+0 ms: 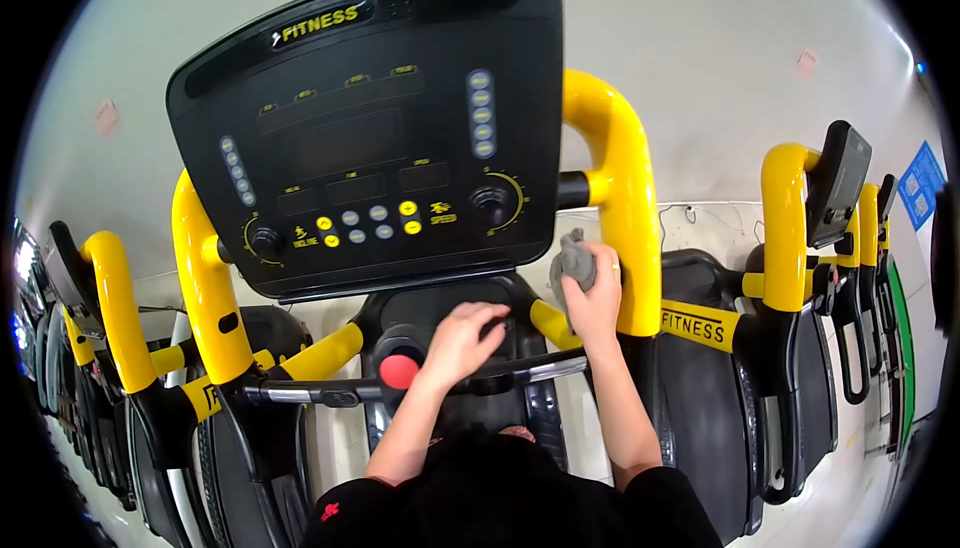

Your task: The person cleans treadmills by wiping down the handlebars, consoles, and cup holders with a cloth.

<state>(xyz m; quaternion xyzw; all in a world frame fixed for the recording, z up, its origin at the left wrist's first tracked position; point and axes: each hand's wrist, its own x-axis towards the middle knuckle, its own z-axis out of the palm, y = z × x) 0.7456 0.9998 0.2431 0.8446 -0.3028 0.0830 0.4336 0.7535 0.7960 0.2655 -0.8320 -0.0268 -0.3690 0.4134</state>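
"Right of centre, where does the grey cloth (577, 264) lie?"

"Clamped in the fingers of the right hand (598, 296), just left of the treadmill's yellow upright (634, 218), its long axis running roughly up and down the frame."

"And is the left hand (464, 342) any nearer the upright?"

"No, it's farther off, below centre and right of the red button (399, 372), fingers slightly apart, nothing visible in them."

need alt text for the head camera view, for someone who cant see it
A person's right hand holds a grey cloth beside a yellow treadmill post, while the open left hand is near a red button. A black console marked FITNESS rises ahead, with similar machines on both sides.
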